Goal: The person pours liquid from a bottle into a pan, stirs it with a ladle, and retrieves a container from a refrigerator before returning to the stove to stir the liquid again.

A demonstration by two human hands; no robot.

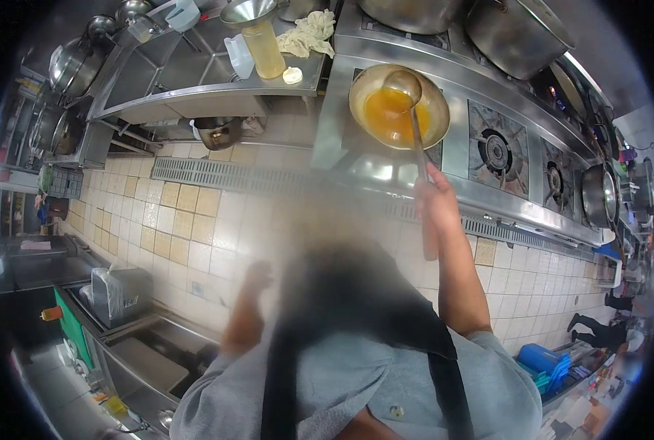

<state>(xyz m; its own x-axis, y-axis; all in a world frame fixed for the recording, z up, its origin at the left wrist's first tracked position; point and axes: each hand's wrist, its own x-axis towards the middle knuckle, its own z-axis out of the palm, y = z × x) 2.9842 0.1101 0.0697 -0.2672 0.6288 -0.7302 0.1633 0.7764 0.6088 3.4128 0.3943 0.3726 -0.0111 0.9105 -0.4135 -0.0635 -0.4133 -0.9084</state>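
At the stove, right hand (pixel 435 196) wrapped tight round the long handle of 1 metal ladle (pixel 408 95). Ladle scoop resting in the wok (pixel 399 110), just over the orange liquid. Left hand (pixel 257 275) down low over the floor tiles, blurry, holding nothing that shows; cannot tell if fingers are spread or curled.

Wok round, shiny, silver, about half full of thin orange-yellow liquid. Sitting on the nearest burner of the steel stove (pixel 459 158).

Beside the wok, 2 bare burners (pixel 497 150) with black rings. Behind them, 2 big steel pots (pixel 517 33). Further along the stove, 1 more pot (pixel 600 194).

On the steel table (pixel 195 92) next to the stove: 1 tall jug of yellow oil (pixel 263 48) with 1 metal funnel (pixel 248 11) on top, 1 crumpled cloth (pixel 309 33), 1 small white lump (pixel 292 75). Under the table, 1 small metal bowl (pixel 218 132).

On the tiled floor, 1 long drain grate (pixel 224 174).
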